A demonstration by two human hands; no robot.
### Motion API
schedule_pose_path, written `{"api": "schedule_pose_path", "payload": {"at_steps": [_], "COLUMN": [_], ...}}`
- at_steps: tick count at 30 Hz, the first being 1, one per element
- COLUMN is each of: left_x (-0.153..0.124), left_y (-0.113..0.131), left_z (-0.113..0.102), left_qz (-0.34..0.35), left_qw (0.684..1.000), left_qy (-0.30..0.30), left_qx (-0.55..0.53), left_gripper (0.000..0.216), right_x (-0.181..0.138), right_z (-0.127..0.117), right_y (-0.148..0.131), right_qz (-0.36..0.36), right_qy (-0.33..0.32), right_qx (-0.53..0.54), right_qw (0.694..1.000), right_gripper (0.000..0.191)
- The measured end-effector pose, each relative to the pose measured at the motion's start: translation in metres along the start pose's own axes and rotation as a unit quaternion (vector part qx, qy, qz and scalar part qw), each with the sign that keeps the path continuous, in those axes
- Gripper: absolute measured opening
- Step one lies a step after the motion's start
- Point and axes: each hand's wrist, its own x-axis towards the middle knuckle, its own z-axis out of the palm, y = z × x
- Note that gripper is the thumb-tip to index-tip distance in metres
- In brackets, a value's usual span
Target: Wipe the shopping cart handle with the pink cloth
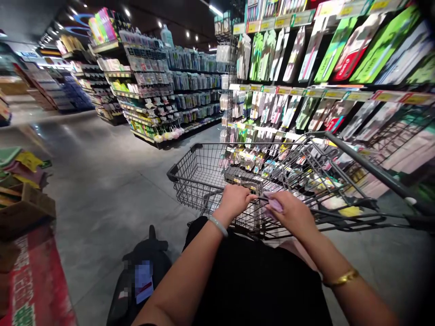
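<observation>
A dark wire shopping cart (199, 185) stands across in front of me, its push handle (377, 174) off to the right. My left hand (234, 200), below which a pale bracelet sits on the wrist, is closed around the near top rail of the cart. Just to its right, my right hand (295, 213) is closed on a lilac cloth (274, 203) at the same rail. The cloth is partly hidden by the fingers, and whether it touches the rail I cannot tell. A gold band (344, 278) circles the right wrist.
Shelves of packaged goods (295, 93) rise close behind the cart. Another shelf unit (146, 86) stands farther back. At left are a cardboard box (30, 208) and a red printed stand (44, 271). A black object with a blue patch (136, 271) sits beside me on grey floor (102, 181).
</observation>
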Motion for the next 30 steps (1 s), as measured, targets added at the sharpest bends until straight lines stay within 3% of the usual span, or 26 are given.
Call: {"api": "schedule_pose_path", "payload": {"at_steps": [3, 6, 8, 9, 11, 13, 15, 19, 22, 27, 30], "left_x": [0.0, 0.0, 0.0, 0.0, 0.001, 0.001, 0.0, 0.001, 0.003, 0.01, 0.016], "left_y": [0.0, 0.001, 0.001, 0.0, 0.0, 0.0, 0.001, 0.002, 0.0, -0.006, -0.01], "left_z": [0.0, -0.002, -0.003, -0.004, -0.006, -0.007, -0.008, -0.005, -0.003, -0.004, -0.005], "left_qz": [-0.004, -0.003, -0.003, -0.002, 0.002, 0.006, 0.007, 0.0, 0.001, 0.017, 0.019], "left_qw": [1.0, 1.0, 1.0, 1.0, 1.0, 1.0, 1.0, 1.0, 1.0, 0.999, 0.999], "left_qy": [-0.001, -0.001, -0.002, -0.002, -0.003, -0.005, -0.008, -0.015, -0.014, -0.022, -0.034], "left_qx": [-0.003, 0.0, 0.007, 0.011, 0.017, 0.018, 0.017, 0.016, 0.016, 0.015, 0.018], "left_gripper": [0.051, 0.051, 0.051, 0.051, 0.051, 0.051, 0.05, 0.052, 0.052, 0.052, 0.053], "right_x": [-0.004, 0.001, 0.005, 0.007, 0.004, -0.006, -0.021, -0.042, -0.039, -0.016, -0.008], "right_z": [-0.021, -0.023, -0.01, -0.003, 0.008, 0.009, -0.001, -0.028, -0.028, -0.005, 0.0], "right_y": [0.032, 0.029, 0.007, -0.006, -0.024, -0.024, -0.006, 0.039, 0.042, 0.021, 0.022], "right_qz": [0.155, 0.251, 0.218, 0.165, 0.037, -0.032, -0.019, 0.099, 0.179, 0.143, 0.117], "right_qy": [-0.009, 0.028, 0.074, 0.08, 0.059, 0.045, 0.056, 0.096, 0.14, 0.118, 0.094], "right_qx": [-0.044, -0.081, -0.059, -0.035, -0.008, -0.004, -0.02, -0.09, -0.126, -0.098, -0.086], "right_qw": [0.987, 0.964, 0.971, 0.983, 0.998, 0.998, 0.998, 0.986, 0.966, 0.978, 0.985], "right_gripper": [0.038, 0.043, 0.039, 0.035, 0.033, 0.034, 0.035, 0.036, 0.036, 0.035, 0.034]}}
